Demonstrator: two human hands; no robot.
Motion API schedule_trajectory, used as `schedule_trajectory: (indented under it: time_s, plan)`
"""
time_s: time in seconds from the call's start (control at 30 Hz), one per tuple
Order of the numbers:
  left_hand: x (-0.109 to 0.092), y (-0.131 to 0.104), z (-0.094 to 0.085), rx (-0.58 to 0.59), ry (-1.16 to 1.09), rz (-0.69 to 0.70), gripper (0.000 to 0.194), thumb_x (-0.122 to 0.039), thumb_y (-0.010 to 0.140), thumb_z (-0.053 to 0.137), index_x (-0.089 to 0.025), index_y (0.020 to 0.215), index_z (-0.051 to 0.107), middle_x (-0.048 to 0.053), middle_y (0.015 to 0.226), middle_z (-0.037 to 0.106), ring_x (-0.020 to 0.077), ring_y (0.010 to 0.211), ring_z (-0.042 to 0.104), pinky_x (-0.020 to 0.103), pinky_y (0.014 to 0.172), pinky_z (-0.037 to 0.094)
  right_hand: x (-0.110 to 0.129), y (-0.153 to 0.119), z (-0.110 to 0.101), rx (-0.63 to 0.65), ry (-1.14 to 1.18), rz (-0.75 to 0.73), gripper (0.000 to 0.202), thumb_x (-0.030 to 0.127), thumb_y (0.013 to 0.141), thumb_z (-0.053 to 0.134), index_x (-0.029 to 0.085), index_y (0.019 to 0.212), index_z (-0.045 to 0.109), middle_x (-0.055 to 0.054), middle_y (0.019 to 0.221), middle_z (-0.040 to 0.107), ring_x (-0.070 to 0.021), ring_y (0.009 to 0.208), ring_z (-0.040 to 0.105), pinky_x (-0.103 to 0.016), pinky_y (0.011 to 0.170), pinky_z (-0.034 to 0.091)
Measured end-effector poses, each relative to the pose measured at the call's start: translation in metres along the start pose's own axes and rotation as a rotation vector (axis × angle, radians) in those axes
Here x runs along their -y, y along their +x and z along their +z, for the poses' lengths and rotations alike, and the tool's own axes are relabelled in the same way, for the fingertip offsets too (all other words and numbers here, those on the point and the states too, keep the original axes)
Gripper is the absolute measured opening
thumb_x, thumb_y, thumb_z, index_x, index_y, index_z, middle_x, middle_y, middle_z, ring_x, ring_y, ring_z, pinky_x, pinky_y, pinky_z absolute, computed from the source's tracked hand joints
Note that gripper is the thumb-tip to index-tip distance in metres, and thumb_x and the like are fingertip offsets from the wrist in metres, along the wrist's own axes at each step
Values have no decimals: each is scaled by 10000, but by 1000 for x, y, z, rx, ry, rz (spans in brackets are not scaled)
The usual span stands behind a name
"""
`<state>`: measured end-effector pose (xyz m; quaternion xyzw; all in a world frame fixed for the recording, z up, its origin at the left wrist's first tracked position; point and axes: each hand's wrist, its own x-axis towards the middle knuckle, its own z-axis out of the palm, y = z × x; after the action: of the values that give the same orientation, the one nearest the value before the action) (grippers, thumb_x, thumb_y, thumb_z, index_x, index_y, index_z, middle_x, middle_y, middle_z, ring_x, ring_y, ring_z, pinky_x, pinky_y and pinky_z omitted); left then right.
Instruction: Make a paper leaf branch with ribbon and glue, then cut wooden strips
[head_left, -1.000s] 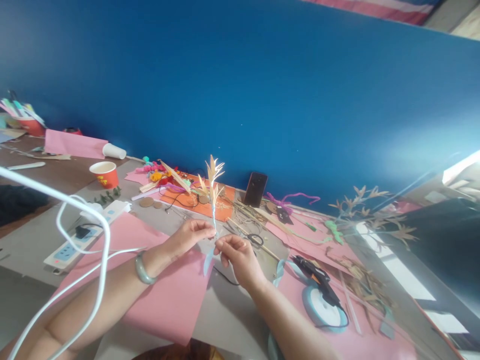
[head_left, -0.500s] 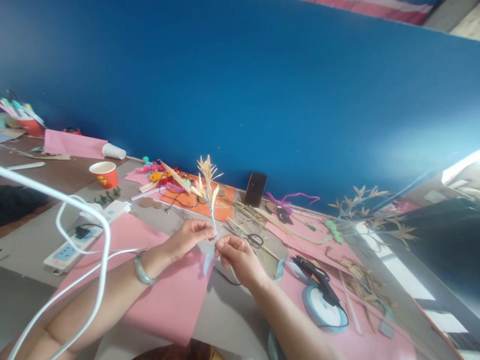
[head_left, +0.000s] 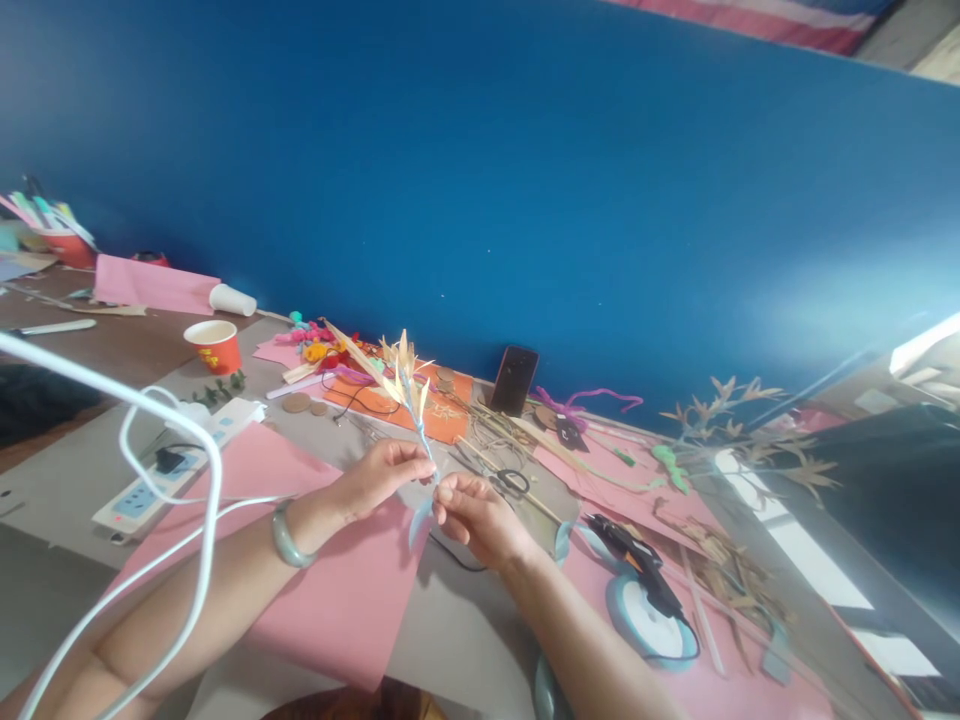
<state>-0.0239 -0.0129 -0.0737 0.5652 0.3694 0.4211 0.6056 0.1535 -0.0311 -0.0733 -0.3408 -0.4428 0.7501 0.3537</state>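
Note:
A handmade flower with pale straw-coloured petals [head_left: 405, 380] stands tilted to the left above the table, its stem wrapped in light blue ribbon. My left hand [head_left: 390, 470], with a bangle on the wrist, pinches the stem between thumb and fingers. Just below and to the right, my right hand [head_left: 472, 510] is closed on the stem's lower end and the light blue ribbon [head_left: 421, 520], whose loose part hangs beneath the fingers. The fingertips hide the stem's bottom. Pink paper [head_left: 337, 600] lies under both hands.
A white cable [head_left: 214, 500] loops across the left front, near a power strip [head_left: 150, 490]. A paper cup [head_left: 214, 350] stands behind it. A phone [head_left: 514, 380] leans on the blue wall. Right of my hands are scissors [head_left: 514, 482], a glue gun [head_left: 637, 565] and a ribbon spool [head_left: 645, 620].
The flower head has tipped lower and to the left, its stem now slanting more. Both hands keep their pinch in nearly the same place.

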Motion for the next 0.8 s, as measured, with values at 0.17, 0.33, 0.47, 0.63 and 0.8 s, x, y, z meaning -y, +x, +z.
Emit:
schedule_trajectory:
  time_s: [0.17,0.33,0.47,0.63,0.8]
  plan:
    - [1,1,-1,8,-3,-25,209,-333,749,612,-143,664,633,3,628,565,130,671,499,257,699,389,-1,1,-3,77,35,24,262,374,696,748,159,647,607,23,549,612,-27,339,313,-207,394,200]
    - [-2,-1,-2,37,37,-10,216,-331,749,614,-141,647,618,-1,607,544,122,635,480,251,666,384,-1,3,-6,67,-49,62,297,413,690,743,156,646,601,13,559,627,-35,345,354,-202,388,231]
    - [-2,1,-5,-30,70,33,227,-339,747,617,-149,625,596,-18,596,543,111,611,472,240,640,378,3,6,-9,-16,-284,26,286,424,713,710,151,698,624,-5,626,665,-53,392,442,-193,411,300]
    - [1,8,-11,-149,93,29,242,-358,708,652,-156,588,590,-25,579,548,109,600,474,239,630,376,37,-12,-17,-218,-871,-95,225,377,744,670,184,860,674,-25,756,692,-119,539,581,-247,537,421]
    - [4,10,-13,-236,19,17,240,-357,674,680,-158,576,589,-16,580,555,115,611,488,245,633,387,86,-62,-69,-657,-1667,93,191,385,788,599,211,761,673,-60,768,697,-208,685,620,-302,605,401]
